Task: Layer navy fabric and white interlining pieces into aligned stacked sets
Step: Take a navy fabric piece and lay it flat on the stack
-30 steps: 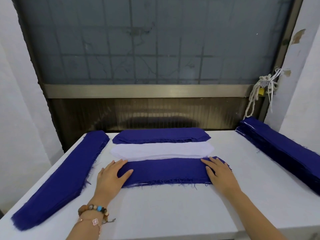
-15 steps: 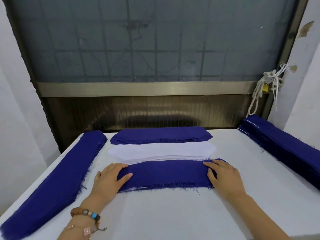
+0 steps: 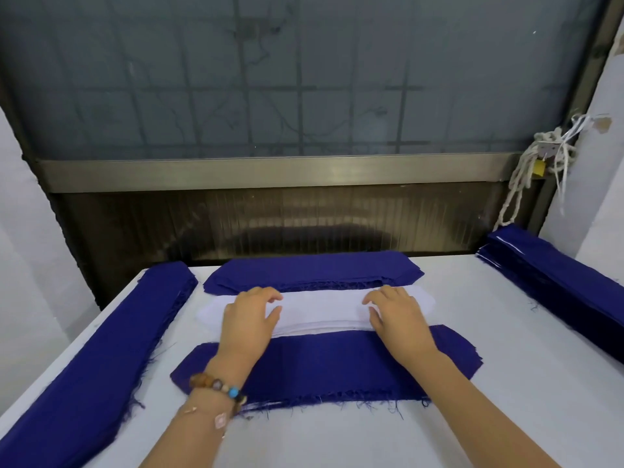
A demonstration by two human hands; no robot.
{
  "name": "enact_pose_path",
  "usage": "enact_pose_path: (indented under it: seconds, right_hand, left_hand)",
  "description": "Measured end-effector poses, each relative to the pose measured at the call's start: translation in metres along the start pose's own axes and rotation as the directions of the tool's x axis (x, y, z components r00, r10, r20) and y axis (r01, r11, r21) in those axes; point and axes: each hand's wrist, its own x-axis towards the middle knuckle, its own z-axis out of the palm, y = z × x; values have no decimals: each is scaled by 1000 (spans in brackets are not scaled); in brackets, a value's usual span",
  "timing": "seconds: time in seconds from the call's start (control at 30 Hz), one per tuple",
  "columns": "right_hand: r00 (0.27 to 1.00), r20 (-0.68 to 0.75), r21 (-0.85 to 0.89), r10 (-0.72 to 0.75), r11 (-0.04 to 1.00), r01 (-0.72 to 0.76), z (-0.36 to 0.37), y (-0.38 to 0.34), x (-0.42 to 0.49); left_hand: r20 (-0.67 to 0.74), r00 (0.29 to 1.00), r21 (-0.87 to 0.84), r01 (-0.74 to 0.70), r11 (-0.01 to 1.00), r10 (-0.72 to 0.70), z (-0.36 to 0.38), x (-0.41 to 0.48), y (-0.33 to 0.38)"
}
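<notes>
On white interlining (image 3: 320, 312), left hand (image 3: 248, 319), right hand (image 3: 398, 319), fingers curled, grip unclear, navy piece (image 3: 320, 363) frayed

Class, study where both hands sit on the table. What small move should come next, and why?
Probably pinch only the top sheet of the white interlining stack at both ends and lift it toward the near navy piece. The left hand and right hand rest on that stack with bent fingers, and the navy piece in front shows no white layer on it yet.
</notes>
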Motion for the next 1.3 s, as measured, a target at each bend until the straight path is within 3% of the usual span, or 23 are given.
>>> enact_pose_path:
  seconds: [0.17, 0.27, 0.6, 0.73, 0.97, 1.2, 1.3]
  right_hand:
    - [989, 124, 223, -76, 974, 47, 27, -32, 40]
    - [984, 155, 264, -83, 964, 40, 40, -36, 49]
    - [993, 87, 211, 76, 973, -93, 64, -29, 59]
    - [997, 42, 180, 62, 981, -69, 65, -31, 58]
    - [999, -31, 43, -35, 998, 36, 65, -31, 52]
    - [997, -59, 134, -42, 990, 50, 65, -32, 52]
    - [998, -25, 61, -51, 997, 52, 66, -31, 51]
  left_hand:
    - [120, 992, -33, -29, 999, 33, 46, 27, 30]
    - [92, 996, -57, 14, 998, -9, 60, 33, 32]
    - [39, 998, 99, -54, 994, 50, 75, 34, 29]
    - [23, 994, 168, -111, 980, 109, 74, 34, 29]
    - [56, 988, 130, -150, 980, 144, 72, 33, 32]
    - [19, 987, 148, -159, 976, 157, 71, 35, 33]
    - [38, 989, 196, -148, 969, 144, 72, 35, 34]
